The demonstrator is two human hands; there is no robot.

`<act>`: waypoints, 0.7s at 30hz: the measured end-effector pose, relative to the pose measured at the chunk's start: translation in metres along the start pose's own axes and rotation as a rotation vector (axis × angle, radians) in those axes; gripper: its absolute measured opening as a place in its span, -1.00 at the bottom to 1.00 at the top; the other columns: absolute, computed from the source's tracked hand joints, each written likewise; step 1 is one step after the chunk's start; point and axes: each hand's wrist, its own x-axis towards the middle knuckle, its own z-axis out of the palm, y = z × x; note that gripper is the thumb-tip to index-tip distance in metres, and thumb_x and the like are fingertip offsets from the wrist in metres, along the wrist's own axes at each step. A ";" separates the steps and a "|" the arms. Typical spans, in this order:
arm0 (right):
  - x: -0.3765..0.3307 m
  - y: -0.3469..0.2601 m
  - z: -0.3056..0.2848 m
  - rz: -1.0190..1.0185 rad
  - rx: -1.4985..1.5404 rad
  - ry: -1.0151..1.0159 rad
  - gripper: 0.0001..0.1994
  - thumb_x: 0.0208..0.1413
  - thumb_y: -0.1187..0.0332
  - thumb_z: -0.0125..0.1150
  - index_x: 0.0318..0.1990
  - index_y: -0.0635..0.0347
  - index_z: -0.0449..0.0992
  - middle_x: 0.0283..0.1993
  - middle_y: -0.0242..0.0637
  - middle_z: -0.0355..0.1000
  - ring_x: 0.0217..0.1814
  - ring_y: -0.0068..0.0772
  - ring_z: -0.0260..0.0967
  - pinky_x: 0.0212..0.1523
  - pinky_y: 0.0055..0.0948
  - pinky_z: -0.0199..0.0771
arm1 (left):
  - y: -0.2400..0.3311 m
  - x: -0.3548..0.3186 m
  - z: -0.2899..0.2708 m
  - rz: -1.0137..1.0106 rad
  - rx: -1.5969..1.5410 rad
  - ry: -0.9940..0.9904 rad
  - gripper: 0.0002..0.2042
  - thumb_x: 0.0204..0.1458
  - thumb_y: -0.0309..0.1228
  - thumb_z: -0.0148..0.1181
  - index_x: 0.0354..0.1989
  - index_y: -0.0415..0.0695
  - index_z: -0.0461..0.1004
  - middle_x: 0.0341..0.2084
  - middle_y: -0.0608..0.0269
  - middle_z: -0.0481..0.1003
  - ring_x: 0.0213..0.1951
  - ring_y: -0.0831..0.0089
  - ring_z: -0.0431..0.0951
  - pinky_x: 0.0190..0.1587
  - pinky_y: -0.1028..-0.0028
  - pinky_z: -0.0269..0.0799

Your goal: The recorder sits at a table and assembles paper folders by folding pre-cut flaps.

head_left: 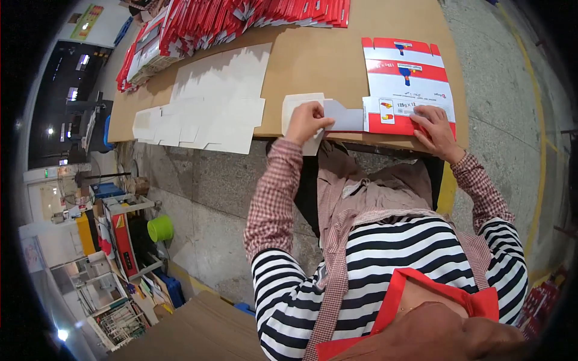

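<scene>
A flat red-and-white printed carton blank [407,78] lies near the table's right edge, its lower panel folded over. From its left side a plain pale flap [346,115] reaches toward my left hand [308,122]. My left hand is closed in a pinch, thumb and fingertips at the flap's outer end. Beneath that hand lies a white card piece [293,103], partly hidden and jutting past the table's front edge. My right hand [437,131] rests on the blank's lower right part, fingers bent but apart, pressing on its surface.
Overlapping white card sheets [223,78] spread over the brown table [319,57] at left. Behind them stands a large stack of red-and-white folded cartons [205,27]. A green bucket [160,228] sits on the floor at left, near a cart [125,237].
</scene>
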 end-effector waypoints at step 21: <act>0.060 -0.057 0.009 -0.409 0.327 -0.068 -0.40 -0.15 0.01 0.31 0.08 0.03 0.38 0.17 -0.26 0.14 -0.08 -0.17 0.17 0.01 -0.24 0.28 | -0.026 -0.077 0.102 -0.071 -1.114 0.974 -0.44 0.02 -0.47 0.25 0.18 -0.21 0.14 0.04 0.19 0.35 0.05 0.36 0.37 0.01 0.33 0.35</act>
